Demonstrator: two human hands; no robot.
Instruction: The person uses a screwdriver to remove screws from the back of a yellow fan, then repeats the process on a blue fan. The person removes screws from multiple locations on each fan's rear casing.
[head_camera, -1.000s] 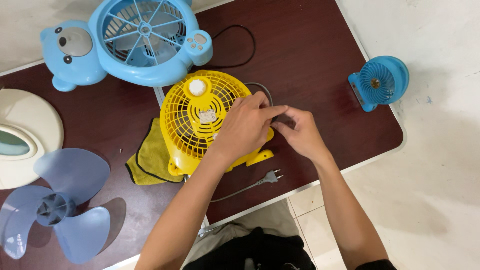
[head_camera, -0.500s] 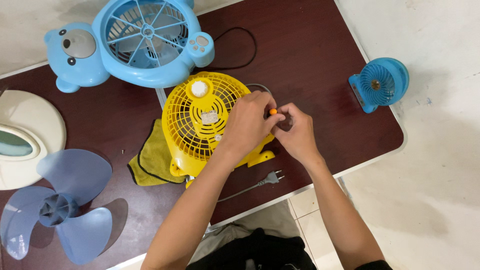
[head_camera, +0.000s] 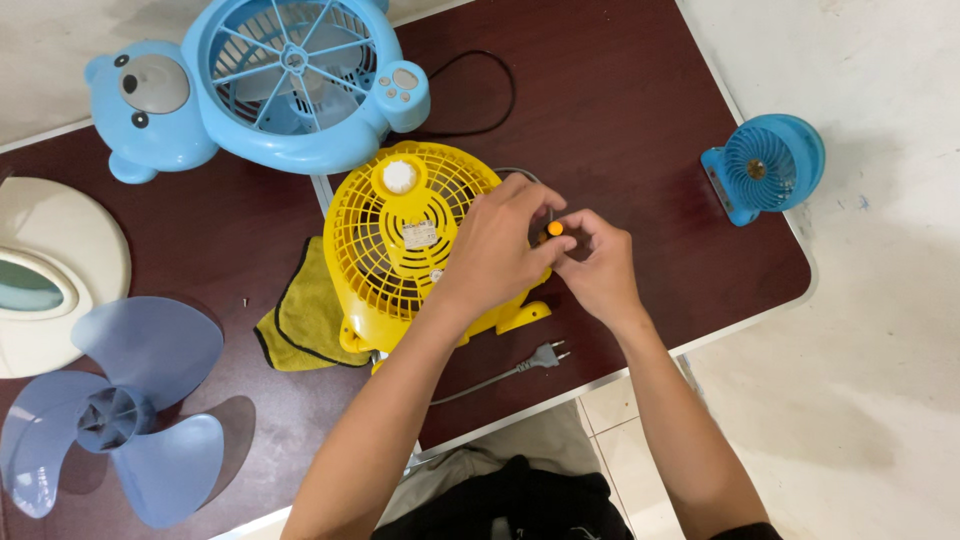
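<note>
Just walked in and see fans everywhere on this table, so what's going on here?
A person is working on a yellow fan that lies flat on a dark table, partly over a yellow cloth. The left hand rests on the fan's edge, and the right hand meets it there; between their fingertips sits a small orange-tipped piece. The grey plug lies loose on the table. Around it sit a blue bear-shaped fan, a small blue fan and a loose blue fan blade.
</note>
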